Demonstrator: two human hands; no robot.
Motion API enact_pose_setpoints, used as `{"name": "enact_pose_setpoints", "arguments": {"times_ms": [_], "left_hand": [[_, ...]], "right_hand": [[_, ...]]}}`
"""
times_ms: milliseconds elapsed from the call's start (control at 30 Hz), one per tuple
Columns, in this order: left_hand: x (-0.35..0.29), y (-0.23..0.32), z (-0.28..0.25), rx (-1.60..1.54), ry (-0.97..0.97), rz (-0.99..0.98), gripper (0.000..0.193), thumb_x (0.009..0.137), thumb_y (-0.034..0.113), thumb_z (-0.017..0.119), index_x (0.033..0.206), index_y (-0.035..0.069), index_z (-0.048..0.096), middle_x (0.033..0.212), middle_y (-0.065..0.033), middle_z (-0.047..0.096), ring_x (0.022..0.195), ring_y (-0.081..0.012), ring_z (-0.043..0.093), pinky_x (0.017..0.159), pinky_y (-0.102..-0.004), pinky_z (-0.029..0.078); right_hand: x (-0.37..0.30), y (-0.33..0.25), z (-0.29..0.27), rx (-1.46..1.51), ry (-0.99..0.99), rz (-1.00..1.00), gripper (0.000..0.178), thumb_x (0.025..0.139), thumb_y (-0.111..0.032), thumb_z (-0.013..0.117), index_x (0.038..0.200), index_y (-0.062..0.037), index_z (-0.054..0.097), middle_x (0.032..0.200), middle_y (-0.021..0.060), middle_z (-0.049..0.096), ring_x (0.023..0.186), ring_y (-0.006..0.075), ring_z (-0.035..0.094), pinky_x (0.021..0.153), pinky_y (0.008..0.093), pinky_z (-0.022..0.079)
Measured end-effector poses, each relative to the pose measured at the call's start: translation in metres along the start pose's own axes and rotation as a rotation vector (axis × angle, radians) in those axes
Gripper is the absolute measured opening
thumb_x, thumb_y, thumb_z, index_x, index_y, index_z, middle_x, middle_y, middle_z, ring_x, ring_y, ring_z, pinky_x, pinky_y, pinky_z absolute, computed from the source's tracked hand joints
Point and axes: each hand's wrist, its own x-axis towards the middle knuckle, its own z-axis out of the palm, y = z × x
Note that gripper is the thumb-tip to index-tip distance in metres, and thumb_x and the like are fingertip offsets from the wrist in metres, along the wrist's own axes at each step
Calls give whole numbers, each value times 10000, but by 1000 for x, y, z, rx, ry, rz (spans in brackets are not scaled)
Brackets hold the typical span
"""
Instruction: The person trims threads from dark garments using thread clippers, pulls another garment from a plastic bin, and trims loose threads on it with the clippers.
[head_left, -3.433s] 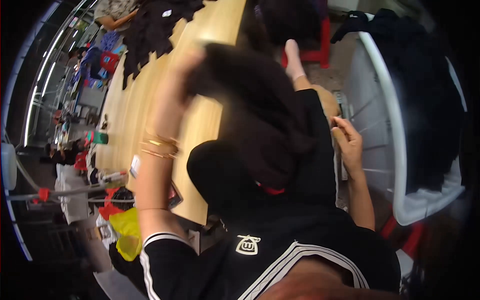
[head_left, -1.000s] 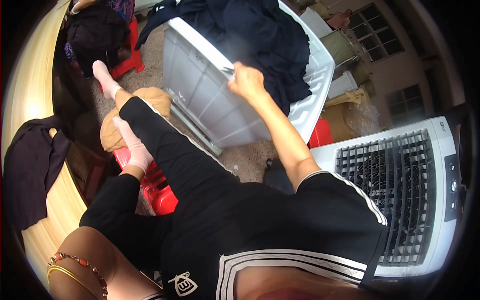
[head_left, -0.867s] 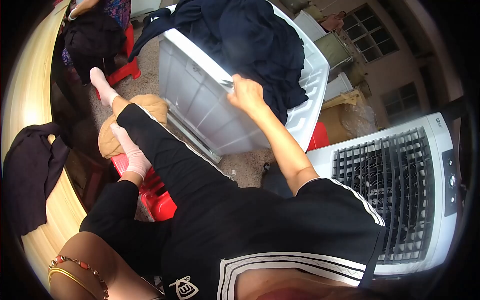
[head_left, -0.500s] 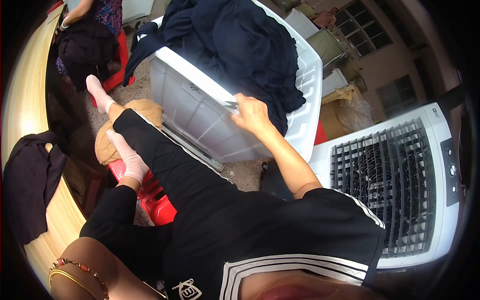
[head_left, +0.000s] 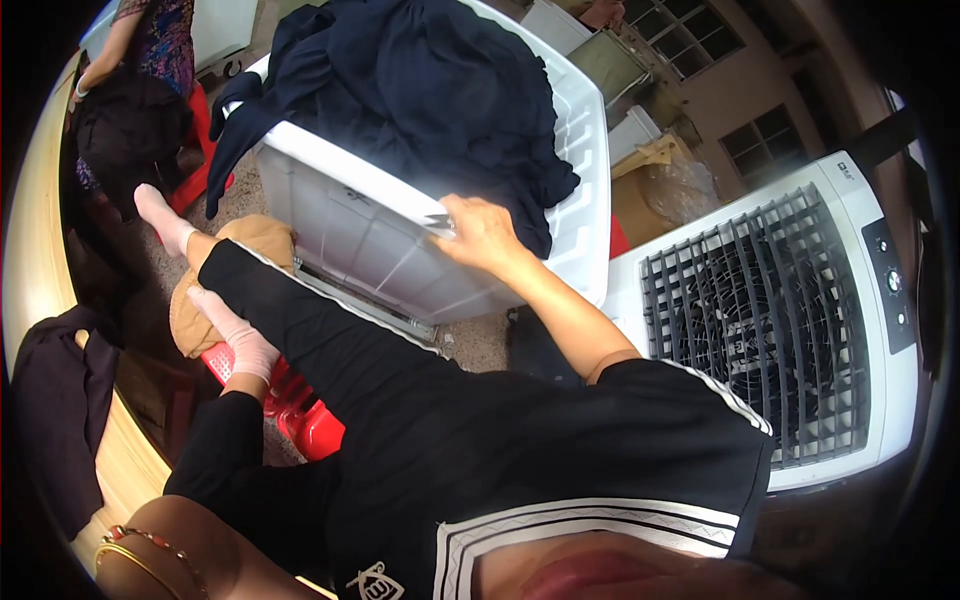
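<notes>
Currently right hand [head_left: 480, 232] sits on the near rim of the white plastic crate [head_left: 380, 250], fingers curled over the edge, thumb side up, so the grip bears on the stiffest part. Dark garments [head_left: 440, 90] are heaped inside, 1 sleeve spilling over the far-left corner. Left hand: only the bangled wrist [head_left: 140, 550] shows at lower left; fingers can't be told. White air cooler [head_left: 790, 320] stands just right of the crate.

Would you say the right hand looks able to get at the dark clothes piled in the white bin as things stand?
Probably yes: the right hand already grips the white bin at its rim, and the dark clothes lie uncovered just beyond it.
</notes>
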Motion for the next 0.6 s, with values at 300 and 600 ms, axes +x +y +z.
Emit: {"name": "enact_pose_setpoints", "arguments": {"times_ms": [300, 600], "left_hand": [[-2, 1, -9, 19, 3, -56, 933, 760, 869, 413, 1335, 144, 531, 1296, -12, 570, 1166, -229, 535, 1069, -351, 393], [-7, 0, -9, -41, -6, -70, 914, 749, 886, 392, 1263, 149, 562, 1210, -13, 594, 1132, -207, 541, 1037, -351, 417]], "right_hand": [[6, -4, 1, -9, 47, -3, 390, 673, -302, 761, 900, -57, 559, 778, 128, 667, 792, 319, 667, 656, 440, 535], [6, -1, 6, -24, 45, 31, 381, 693, -325, 740, 936, -73, 590, 811, 137, 680, 811, 333, 666, 680, 448, 521]]}}
